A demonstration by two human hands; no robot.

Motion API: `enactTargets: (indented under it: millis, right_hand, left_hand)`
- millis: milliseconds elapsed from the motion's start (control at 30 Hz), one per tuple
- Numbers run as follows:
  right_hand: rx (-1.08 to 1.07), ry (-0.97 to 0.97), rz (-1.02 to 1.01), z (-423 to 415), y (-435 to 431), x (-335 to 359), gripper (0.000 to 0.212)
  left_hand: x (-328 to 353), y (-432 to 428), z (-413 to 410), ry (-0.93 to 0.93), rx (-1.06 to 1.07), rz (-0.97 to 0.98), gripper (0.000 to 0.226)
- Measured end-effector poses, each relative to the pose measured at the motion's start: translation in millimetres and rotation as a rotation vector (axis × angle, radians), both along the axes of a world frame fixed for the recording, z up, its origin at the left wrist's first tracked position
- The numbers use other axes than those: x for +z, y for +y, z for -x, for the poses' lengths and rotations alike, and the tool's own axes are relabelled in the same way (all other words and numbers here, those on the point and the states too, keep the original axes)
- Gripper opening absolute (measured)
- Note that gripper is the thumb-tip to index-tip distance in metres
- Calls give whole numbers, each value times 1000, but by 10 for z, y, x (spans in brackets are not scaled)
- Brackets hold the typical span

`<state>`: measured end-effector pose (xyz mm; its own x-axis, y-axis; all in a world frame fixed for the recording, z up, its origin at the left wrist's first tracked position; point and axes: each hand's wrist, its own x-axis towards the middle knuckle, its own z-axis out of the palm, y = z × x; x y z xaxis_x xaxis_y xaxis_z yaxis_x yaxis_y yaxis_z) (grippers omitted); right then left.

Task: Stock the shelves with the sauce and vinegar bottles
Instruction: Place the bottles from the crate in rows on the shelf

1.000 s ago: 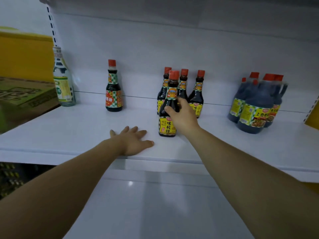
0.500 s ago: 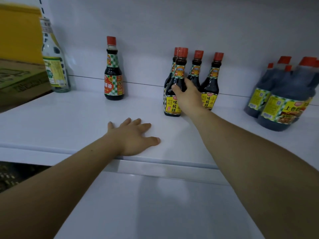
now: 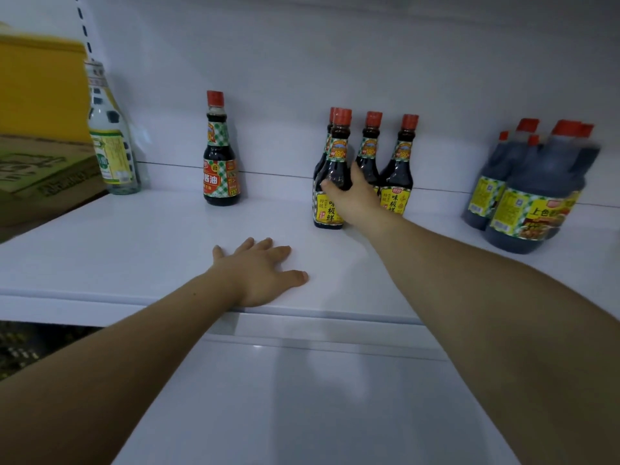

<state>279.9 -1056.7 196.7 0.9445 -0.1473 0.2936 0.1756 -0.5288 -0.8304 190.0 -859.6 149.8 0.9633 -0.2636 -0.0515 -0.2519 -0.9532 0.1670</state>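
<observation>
On the white shelf (image 3: pixel 134 250) stands a cluster of dark sauce bottles with red caps and yellow labels. My right hand (image 3: pixel 355 196) wraps the front bottle (image 3: pixel 332 169) of that cluster around its belly. The bottle stands upright on the shelf. Two more bottles of the same kind (image 3: pixel 399 166) stand behind my hand, and another is half hidden behind the front one. My left hand (image 3: pixel 261 273) lies flat, palm down, on the shelf's front edge with fingers apart and nothing in it.
A single dark bottle with a red and green checked label (image 3: pixel 219 156) stands further left. A clear vinegar bottle (image 3: pixel 110 135) stands at the shelf's left end beside cardboard boxes (image 3: pixel 37 169). Several large dark jugs (image 3: pixel 533 189) stand at the right. A lower shelf (image 3: pixel 302 397) lies below.
My right hand has pushed the front bottle back from the shelf's middle toward the cluster at the rear. The left hand has stayed flat on the front edge.
</observation>
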Motion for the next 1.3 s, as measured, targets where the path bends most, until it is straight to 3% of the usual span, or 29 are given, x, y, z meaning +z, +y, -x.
enactTargets:
  millis: [233, 467, 800, 1300]
  right_hand:
    - [17, 77, 423, 1040, -409, 300, 66]
    - [-101, 163, 706, 2298, -986, 632, 71]
    - [-325, 247, 750, 3877, -1721, 702, 68]
    - [-753, 510, 605, 5547, -2333, 425, 77]
  left_hand:
    - [412, -85, 286, 101, -11, 3, 83]
    - [762, -807, 1185, 38, -244, 86, 76]
    - [820, -1658, 2450, -18, -499, 68, 75]
    - [731, -2831, 3418, 8, -939, 38, 78]
